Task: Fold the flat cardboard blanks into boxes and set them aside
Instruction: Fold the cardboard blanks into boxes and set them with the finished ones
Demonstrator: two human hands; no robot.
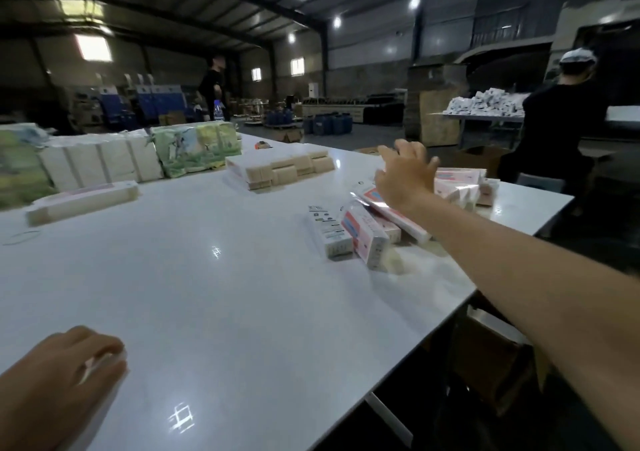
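Note:
My right hand reaches far out over a loose pile of folded pink-and-white boxes at the right side of the white table; its fingers are spread and hold nothing. More pink boxes lie beyond the hand. My left hand rests at the table's near left edge with fingers curled over a flat white cardboard blank, mostly hidden beneath it. A stack of flat blanks sits mid-table at the back. Another long stack of blanks lies at the left.
Wrapped bundles of white and green-printed packs line the table's back left. A rubber band lies at the left edge. A person in black stands at the far right by another table of boxes; another person stands far behind.

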